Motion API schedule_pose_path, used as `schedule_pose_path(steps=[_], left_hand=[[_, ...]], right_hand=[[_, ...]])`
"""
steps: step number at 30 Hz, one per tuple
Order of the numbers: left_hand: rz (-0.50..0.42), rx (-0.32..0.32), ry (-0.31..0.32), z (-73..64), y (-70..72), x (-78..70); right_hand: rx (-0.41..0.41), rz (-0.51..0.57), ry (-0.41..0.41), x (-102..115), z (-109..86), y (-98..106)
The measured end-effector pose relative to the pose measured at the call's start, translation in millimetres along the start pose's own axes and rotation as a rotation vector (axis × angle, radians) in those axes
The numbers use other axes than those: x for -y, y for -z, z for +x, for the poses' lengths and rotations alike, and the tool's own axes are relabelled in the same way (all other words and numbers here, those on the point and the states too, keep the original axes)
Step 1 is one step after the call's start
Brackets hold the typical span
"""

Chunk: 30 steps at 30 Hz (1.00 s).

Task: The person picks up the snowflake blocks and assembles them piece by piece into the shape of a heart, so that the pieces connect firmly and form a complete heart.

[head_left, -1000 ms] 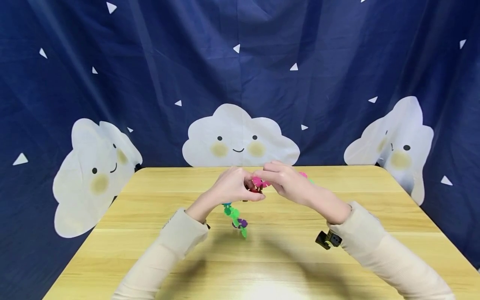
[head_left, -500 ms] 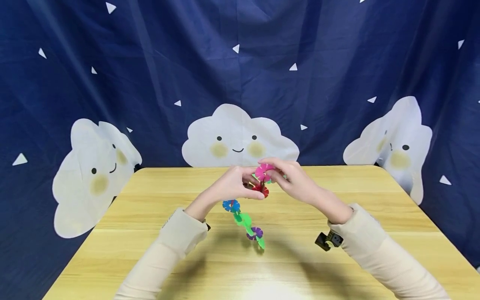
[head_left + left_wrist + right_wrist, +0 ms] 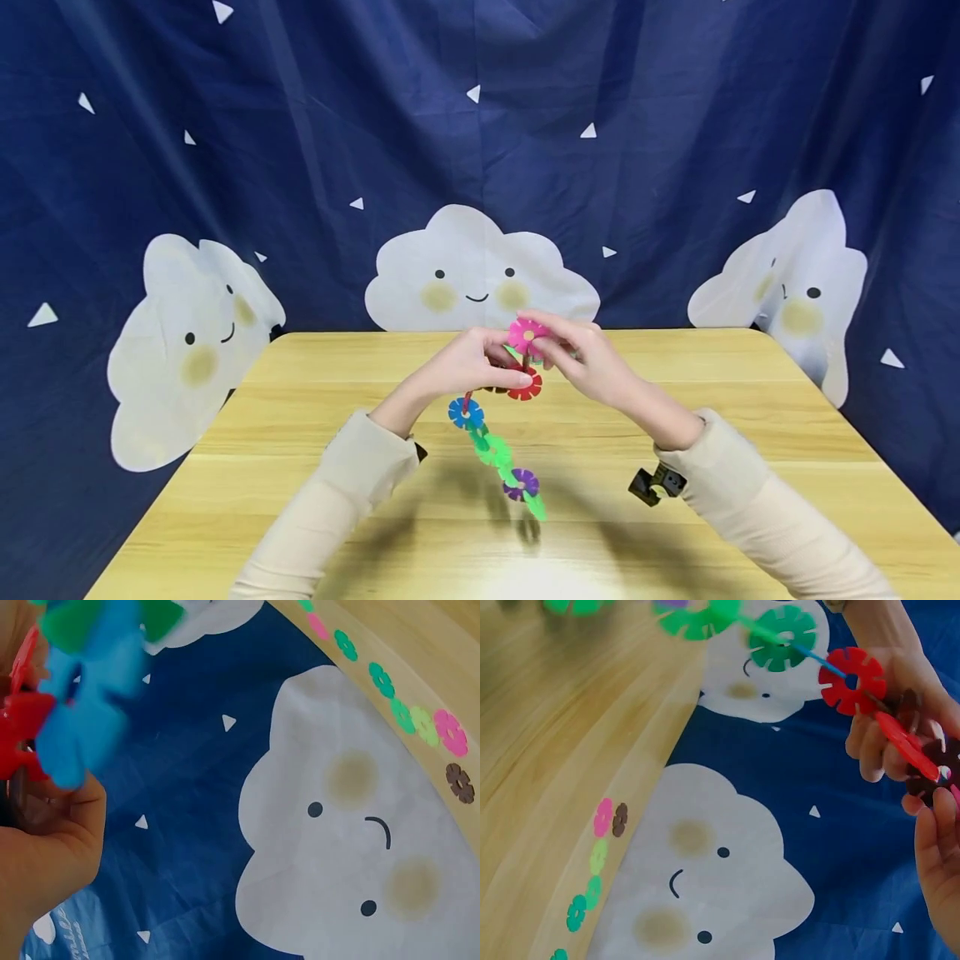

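A chain of slotted plastic snowflake discs hangs in the air between the hands. My left hand (image 3: pixel 471 365) holds it near a red disc (image 3: pixel 529 385), thumb across that disc. With thumb and fingers, my right hand (image 3: pixel 592 360) pinches a pink disc (image 3: pixel 523 335), joined to the red one through a brown disc (image 3: pixel 945 755). Below the left hand trail a blue disc (image 3: pixel 467 413), green discs (image 3: pixel 495 452), a purple disc (image 3: pixel 529 485) and a light green end disc (image 3: pixel 536 506). The left palm hides part of the chain.
Loose discs lie in a row along the far table edge: a pink one (image 3: pixel 451 733), a brown one (image 3: pixel 460 783) and several green ones (image 3: pixel 381 679). Behind the wooden table (image 3: pixel 300 467) hangs a blue curtain (image 3: pixel 480 150) with white clouds.
The right hand has turned and drawn back slightly, and the pink disc now faces the head view. The hanging tail of the chain has swung right and toward the table's near side.
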<state>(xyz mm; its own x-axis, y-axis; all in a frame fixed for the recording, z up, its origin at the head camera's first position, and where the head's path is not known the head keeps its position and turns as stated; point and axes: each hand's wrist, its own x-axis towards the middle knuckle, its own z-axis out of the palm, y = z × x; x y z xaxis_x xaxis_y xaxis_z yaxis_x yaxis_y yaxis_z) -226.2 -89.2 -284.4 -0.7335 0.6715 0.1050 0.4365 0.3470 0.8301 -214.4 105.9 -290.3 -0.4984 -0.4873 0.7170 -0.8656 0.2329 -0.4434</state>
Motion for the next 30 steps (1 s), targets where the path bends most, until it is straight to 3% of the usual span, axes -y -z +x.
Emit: schedule_pose_path(steps=[3,7,9,16,23,26,30], left_hand=[[-0.009,0.007,0.007,0.9,2.8,2.0],[-0.044,0.007,-0.03,-1.2,5.3,12.8],[-0.077,-0.042,-0.034,-3.0,5.9,15.4],[-0.235,-0.338,-0.043,-3.5,0.4,3.7],[-0.07,-0.483,-0.052,-0.3,-14.3,-3.9],[-0.063,-0.533,-0.023,0.3,-16.2,-1.1],[-0.075,-0.562,-0.003,-0.8,-13.8,2.7]], right_hand=[[0.01,-0.013,-0.043,2.0,-0.2,1.1],[0.01,-0.012,-0.066,0.7,-2.6,-0.1],[0.0,-0.013,-0.066,-1.3,-4.1,-0.9],[0.002,0.003,-0.102,-8.6,-8.5,-6.4],[0.016,0.101,-0.131,-12.2,-9.2,-17.3],[0.001,0.131,-0.149,-14.1,-8.9,-20.5],[-0.032,0.235,-0.257,-22.3,-10.5,-22.8]])
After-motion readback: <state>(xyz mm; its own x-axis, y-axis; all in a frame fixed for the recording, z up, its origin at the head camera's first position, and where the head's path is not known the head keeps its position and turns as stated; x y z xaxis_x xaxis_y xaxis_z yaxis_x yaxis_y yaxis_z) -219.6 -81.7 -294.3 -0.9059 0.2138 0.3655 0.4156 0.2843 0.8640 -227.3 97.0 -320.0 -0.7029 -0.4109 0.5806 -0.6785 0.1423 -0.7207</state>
